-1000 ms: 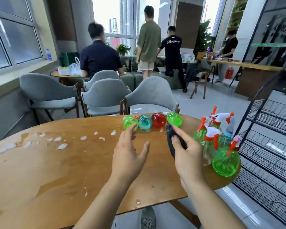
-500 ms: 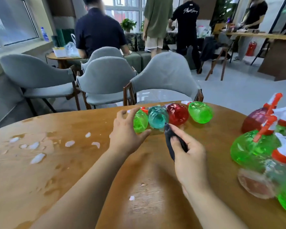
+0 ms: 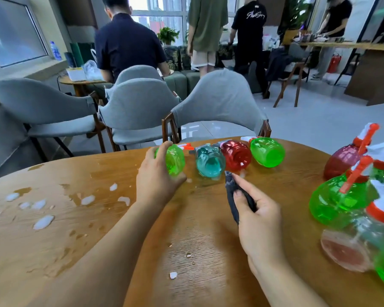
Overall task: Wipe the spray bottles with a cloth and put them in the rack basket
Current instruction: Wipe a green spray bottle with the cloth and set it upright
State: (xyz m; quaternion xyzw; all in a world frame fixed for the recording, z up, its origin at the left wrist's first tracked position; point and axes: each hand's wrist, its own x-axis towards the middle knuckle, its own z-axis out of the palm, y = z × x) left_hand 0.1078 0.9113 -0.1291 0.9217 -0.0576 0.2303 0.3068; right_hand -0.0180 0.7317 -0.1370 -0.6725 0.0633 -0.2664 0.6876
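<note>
Head view: the left hand (image 3: 159, 177) curls round the leftmost green bottle (image 3: 174, 159), lying on its side at the table's (image 3: 64, 229) far edge beside a teal bottle (image 3: 210, 163). The right hand (image 3: 258, 212) pinches a dark cloth (image 3: 232, 196). The tabletop looks wet and foamy, so I'd worry about the bottle slipping, or its neighbours rolling off that edge if nudged.

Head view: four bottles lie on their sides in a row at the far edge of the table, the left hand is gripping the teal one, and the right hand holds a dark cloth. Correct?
Not quite. The head view shows the left hand gripping the green bottle at the row's left end, not the teal bottle, which lies untouched beside it. The rest holds: the right hand holds the dark cloth.
</note>
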